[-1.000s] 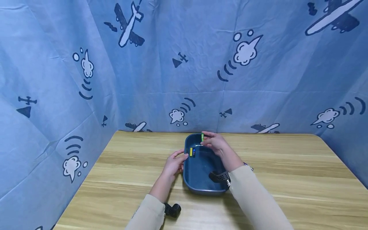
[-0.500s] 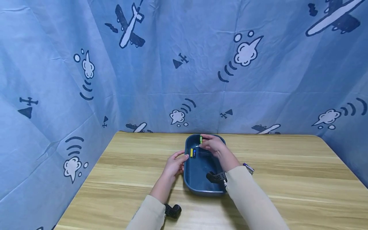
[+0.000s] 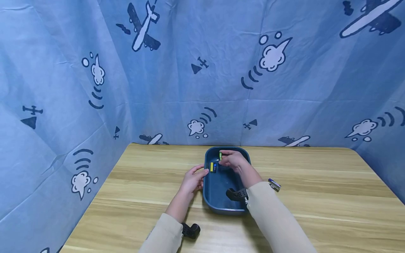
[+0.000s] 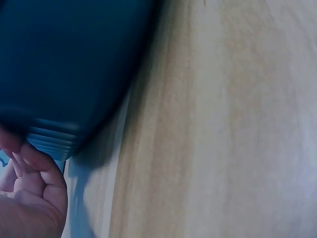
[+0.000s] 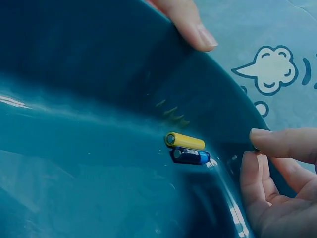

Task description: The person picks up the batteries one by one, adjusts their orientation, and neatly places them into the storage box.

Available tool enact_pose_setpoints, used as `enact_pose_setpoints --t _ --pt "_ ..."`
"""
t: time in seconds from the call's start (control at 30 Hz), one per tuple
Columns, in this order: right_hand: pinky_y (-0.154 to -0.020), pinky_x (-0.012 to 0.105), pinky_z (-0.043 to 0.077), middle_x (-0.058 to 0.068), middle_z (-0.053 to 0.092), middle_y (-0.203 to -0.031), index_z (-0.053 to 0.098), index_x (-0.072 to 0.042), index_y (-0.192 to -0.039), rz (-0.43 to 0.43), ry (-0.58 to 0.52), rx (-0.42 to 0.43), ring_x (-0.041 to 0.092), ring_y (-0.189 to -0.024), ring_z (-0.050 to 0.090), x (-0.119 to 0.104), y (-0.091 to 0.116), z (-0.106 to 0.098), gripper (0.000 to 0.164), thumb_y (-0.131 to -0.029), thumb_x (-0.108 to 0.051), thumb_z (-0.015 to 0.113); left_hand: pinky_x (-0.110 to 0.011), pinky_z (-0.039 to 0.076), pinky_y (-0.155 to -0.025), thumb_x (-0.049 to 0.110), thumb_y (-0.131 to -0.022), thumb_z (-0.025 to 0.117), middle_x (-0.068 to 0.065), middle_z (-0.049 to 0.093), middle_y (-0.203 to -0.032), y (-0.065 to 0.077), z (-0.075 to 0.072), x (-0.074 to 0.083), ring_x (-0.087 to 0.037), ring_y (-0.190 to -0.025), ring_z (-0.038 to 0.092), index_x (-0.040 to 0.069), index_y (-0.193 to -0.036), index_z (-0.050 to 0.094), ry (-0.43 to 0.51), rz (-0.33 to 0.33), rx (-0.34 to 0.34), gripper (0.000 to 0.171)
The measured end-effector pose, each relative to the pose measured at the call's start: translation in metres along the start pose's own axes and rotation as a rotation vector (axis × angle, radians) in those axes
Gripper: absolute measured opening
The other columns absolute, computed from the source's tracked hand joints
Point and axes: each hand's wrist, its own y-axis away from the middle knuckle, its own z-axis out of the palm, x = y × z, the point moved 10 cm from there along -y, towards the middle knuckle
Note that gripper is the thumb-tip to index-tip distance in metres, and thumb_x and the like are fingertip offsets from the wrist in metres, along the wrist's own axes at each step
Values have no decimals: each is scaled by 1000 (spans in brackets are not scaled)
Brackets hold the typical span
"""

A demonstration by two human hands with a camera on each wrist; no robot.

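A dark blue plastic basin (image 3: pixel 223 189) stands on the table. My left hand (image 3: pixel 192 178) grips its left rim, the thumb (image 5: pixel 198 37) over the edge and the fingers outside. Inside the far end of the basin, my right hand (image 3: pixel 235 161) pinches a green battery (image 3: pixel 220 156) between thumb and fingers. In the right wrist view the right hand (image 5: pixel 282 183) mostly hides that battery. A yellow battery (image 5: pixel 187 141) and a dark blue battery (image 5: pixel 192 156) lie side by side on the basin floor, near its far left corner.
More batteries (image 3: pixel 274 185) lie on the wooden table (image 3: pixel 316 196) to the right of the basin, beside the right forearm. A blue curtain (image 3: pixel 221 88) printed with planes hangs just behind the table's far edge.
My right hand has moved a little left and nearer with the green battery, lower toward the basin floor. The right sleeve's shift left uncovers the table batteries. The left hand keeps its hold.
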Motion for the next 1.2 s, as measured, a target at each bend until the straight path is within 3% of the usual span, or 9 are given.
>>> enact_pose_setpoints --t 0.33,0.5,0.7,1.2 --pt "-79 31 51 14 55 -108 52 -2 -129 27 33 -15 15 -77 60 7 -3 3 53 -79 11 63 -19 39 -45 16 -88 65 -1 54 -63 -4 -2 -4 -7 -46 44 7 -127 54 7 2 17 42" --pt "-77 34 51 17 57 -112 52 -2 -129 21 113 -20 17 -76 60 10 -4 4 52 -80 9 64 -18 38 -44 16 -87 66 1 52 -60 -4 -2 -3 -6 -45 43 6 -126 55 8 6 24 42" --pt "-77 36 50 20 56 -115 55 -2 -125 9 211 -10 24 -86 57 16 -4 3 50 -77 7 67 -19 39 -45 17 -87 65 2 51 -59 -4 -2 -5 -7 -46 43 6 -128 53 3 0 18 44" --pt "-67 32 48 13 62 -98 60 -3 -120 -32 414 45 22 -82 57 15 -5 5 46 -75 4 72 -20 40 -46 17 -88 64 1 52 -60 -6 -2 -6 -8 -46 44 5 -130 51 1 -14 -9 45"
